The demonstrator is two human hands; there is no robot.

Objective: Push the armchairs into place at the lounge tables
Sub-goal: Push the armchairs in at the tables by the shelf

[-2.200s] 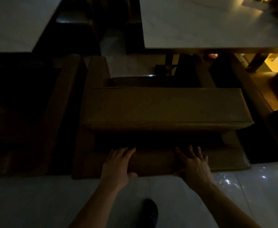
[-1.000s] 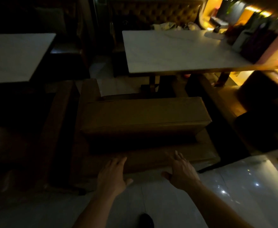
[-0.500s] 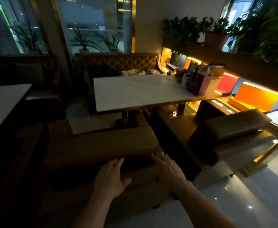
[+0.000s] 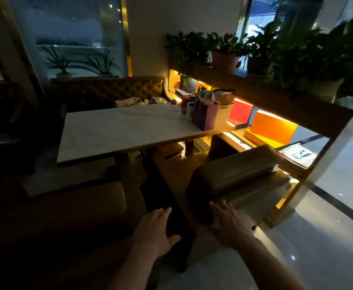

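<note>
The room is dim. A brown armchair (image 4: 73, 206) stands at the near edge of a white marble lounge table (image 4: 119, 130), at lower left. A second brown armchair (image 4: 240, 176) stands to the right of it, angled, by the table's right end. My left hand (image 4: 156, 231) hovers open over the dark gap between the two chairs. My right hand (image 4: 228, 222) is open with spread fingers at the near corner of the right armchair's back; whether it touches is unclear.
A tufted sofa (image 4: 113, 91) lines the far side of the table. A purple bag (image 4: 205, 116) and boxes sit at the table's right end. A lit wooden shelf with potted plants (image 4: 276, 97) runs along the right. Glossy floor (image 4: 297, 248) lies at lower right.
The view has lifted and swung right. Both hands have left the back of the left armchair and moved right, toward the second armchair.
</note>
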